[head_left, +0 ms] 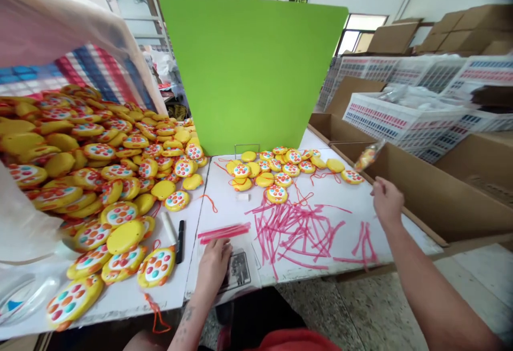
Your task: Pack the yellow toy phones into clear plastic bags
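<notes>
The bagged toy [369, 154] hangs at eleven o'clock from my right hand [388, 201], apart from its loosely curled fingers — I see nothing in them, nor can I tell whether the tips meet. My left hand [216, 260] lies bent over the clear bags [240, 271], partly hiding them; its pinch I can't make out. Pink strips [296, 233] litter the white tabletop [224, 207] between. Yellow toys [120, 215] heap at ten o'clock, a green board [256, 73] stands at twelve, white baskets [380, 118] at two — blurred, cut off.
</notes>
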Motion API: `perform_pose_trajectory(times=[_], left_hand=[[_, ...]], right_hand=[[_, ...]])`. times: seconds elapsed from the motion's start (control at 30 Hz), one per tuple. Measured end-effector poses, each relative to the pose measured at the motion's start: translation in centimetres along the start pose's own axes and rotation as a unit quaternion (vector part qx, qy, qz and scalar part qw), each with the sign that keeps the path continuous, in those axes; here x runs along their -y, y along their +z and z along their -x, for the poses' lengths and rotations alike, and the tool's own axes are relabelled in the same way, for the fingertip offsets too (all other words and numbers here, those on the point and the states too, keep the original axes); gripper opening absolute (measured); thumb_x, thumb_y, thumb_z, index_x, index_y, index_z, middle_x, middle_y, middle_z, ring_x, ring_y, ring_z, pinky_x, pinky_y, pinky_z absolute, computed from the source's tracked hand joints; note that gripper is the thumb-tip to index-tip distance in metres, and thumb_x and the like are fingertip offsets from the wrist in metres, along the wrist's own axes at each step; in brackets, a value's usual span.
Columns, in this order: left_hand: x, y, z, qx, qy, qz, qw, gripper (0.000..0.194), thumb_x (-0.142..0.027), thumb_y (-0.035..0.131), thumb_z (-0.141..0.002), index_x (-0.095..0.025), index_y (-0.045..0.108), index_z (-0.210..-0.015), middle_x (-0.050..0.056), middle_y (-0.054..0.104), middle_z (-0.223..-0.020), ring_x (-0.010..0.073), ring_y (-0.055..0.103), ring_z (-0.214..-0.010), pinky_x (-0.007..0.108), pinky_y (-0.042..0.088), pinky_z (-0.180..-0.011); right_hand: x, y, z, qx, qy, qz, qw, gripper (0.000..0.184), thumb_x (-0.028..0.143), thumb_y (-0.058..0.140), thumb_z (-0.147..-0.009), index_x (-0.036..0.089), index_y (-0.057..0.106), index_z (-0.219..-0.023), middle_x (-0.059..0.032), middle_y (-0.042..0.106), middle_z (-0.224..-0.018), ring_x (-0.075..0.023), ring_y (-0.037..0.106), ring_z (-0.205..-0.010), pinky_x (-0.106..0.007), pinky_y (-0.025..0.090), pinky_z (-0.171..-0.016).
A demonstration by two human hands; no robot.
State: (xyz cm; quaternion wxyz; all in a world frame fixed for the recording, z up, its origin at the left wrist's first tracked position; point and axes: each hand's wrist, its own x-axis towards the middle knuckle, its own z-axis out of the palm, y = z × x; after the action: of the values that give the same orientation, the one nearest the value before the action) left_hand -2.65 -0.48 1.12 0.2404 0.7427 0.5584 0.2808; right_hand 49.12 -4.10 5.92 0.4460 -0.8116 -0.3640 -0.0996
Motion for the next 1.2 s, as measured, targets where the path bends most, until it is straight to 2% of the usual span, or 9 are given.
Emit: perform_pose_trajectory(times=[0.2, 0.4, 0.5, 0.6, 0.67, 0.77, 0.9, 1.0, 1.2], left_hand=[[-0.9, 0.0, -0.6, 0.042, 0.019, -0.169, 0.985, 0.015, -0.026, 0.046, -0.092, -0.018, 0.057, -0.097, 0.007, 0.058, -0.101, 0.0208, 0.06, -0.091, 0.032, 0.048, -0.078], [-1.8, 0.3, -0.4, 0.017, 0.06, -0.339, 0.939, 0.015, -0.026, 0.048, -0.093, -0.017, 0.06, -0.095, 0.008, 0.058, -0.095, 0.0269, 0.056, -0.092, 0.038, 0.042, -0.077], [-1.5, 0.6, -0.5, -0.001, 0.068, -0.351, 0.934, 0.015, -0.028, 0.052, -0.091, -0.017, 0.062, -0.095, 0.008, 0.059, -0.093, 0.0276, 0.054, -0.091, 0.04, 0.04, -0.079], [-0.8, 0.9, -0.4, -0.026, 0.071, -0.337, 0.939, 0.015, -0.03, 0.054, -0.091, -0.017, 0.062, -0.091, 0.008, 0.06, -0.094, 0.0271, 0.053, -0.09, 0.039, 0.039, -0.079], [-0.3, 1.1, -0.2, -0.045, 0.089, -0.318, 0.943, 0.015, -0.028, 0.051, -0.092, -0.018, 0.062, -0.089, 0.009, 0.061, -0.097, 0.0267, 0.052, -0.09, 0.039, 0.039, -0.079], [0.3, 1.3, 0.1, -0.057, 0.129, -0.282, 0.949, 0.02, -0.025, 0.044, -0.095, -0.018, 0.06, -0.085, 0.007, 0.061, -0.09, 0.0253, 0.053, -0.087, 0.039, 0.04, -0.08], [1.1, 1.6, -0.1, -0.07, 0.14, -0.224, 0.962, 0.023, -0.027, 0.04, -0.096, -0.016, 0.06, -0.094, 0.007, 0.062, -0.087, 0.0251, 0.055, -0.085, 0.039, 0.042, -0.079], [1.9, 1.8, -0.6, -0.084, 0.156, -0.192, 0.965, 0.029, -0.026, 0.036, -0.097, -0.014, 0.06, -0.107, 0.01, 0.065, -0.094, 0.0261, 0.057, -0.09, 0.04, 0.043, -0.081], [2.5, 1.8, -1.5, -0.085, 0.18, -0.17, 0.965, 0.04, -0.032, 0.028, -0.098, -0.014, 0.063, -0.102, 0.011, 0.068, -0.096, 0.0269, 0.058, -0.089, 0.043, 0.045, -0.083]], right_hand=[[-6.4, 1.7, 3.4, 0.151, 0.063, 0.158, 0.974, 0.056, 0.041, 0.05, -0.075, 0.015, 0.057, -0.124, -0.0227, 0.046, -0.136, -0.0423, 0.042, -0.123, -0.061, 0.031, -0.099], [0.4, 1.5, -0.4, 0.015, -0.107, -0.017, 0.994, 0.054, 0.025, 0.045, -0.07, 0.015, 0.063, -0.12, -0.0145, 0.059, -0.12, -0.0321, 0.051, -0.116, -0.049, 0.042, -0.099], [7.6, 2.9, 1.4, 0.179, -0.176, -0.065, 0.966, 0.04, 0.032, 0.054, -0.076, 0.019, 0.07, -0.109, -0.0133, 0.064, -0.115, -0.0344, 0.052, -0.116, -0.053, 0.038, -0.103], [13.8, 3.8, 4.2, 0.495, -0.218, -0.146, 0.828, 0.042, 0.05, 0.053, -0.088, 0.025, 0.068, -0.118, -0.0069, 0.062, -0.125, -0.0317, 0.05, -0.122, -0.05, 0.037, -0.107], [15.7, 3.9, 4.9, 0.556, -0.205, -0.226, 0.773, 0.05, 0.057, 0.041, -0.094, 0.027, 0.059, -0.13, -0.0036, 0.055, -0.135, -0.0282, 0.046, -0.128, -0.047, 0.036, -0.109], [14.3, 4.1, 4.4, 0.384, -0.165, -0.241, 0.876, 0.061, 0.062, 0.036, -0.094, 0.023, 0.049, -0.139, -0.0064, 0.046, -0.144, -0.0274, 0.035, -0.137, -0.048, 0.025, -0.115], [6.3, 3.6, 4.0, 0.15, -0.066, -0.093, 0.982, 0.08, 0.068, 0.038, -0.088, 0.014, 0.035, -0.147, -0.0118, 0.02, -0.156, -0.0305, 0.007, -0.145, -0.053, 0.001, -0.117], [0.6, 1.9, 4.4, 0.19, 0.087, -0.081, 0.975, 0.078, 0.073, 0.041, -0.083, 0.021, 0.044, -0.141, -0.0115, 0.027, -0.154, -0.0347, 0.008, -0.144, -0.06, -0.005, -0.114], [-2.7, -2.0, 0.4, 0.122, 0.137, -0.296, 0.937, 0.074, 0.069, -0.003, -0.088, 0.033, 0.033, -0.142, -0.0083, 0.044, -0.144, -0.0223, 0.049, -0.126, -0.05, 0.04, -0.104]])
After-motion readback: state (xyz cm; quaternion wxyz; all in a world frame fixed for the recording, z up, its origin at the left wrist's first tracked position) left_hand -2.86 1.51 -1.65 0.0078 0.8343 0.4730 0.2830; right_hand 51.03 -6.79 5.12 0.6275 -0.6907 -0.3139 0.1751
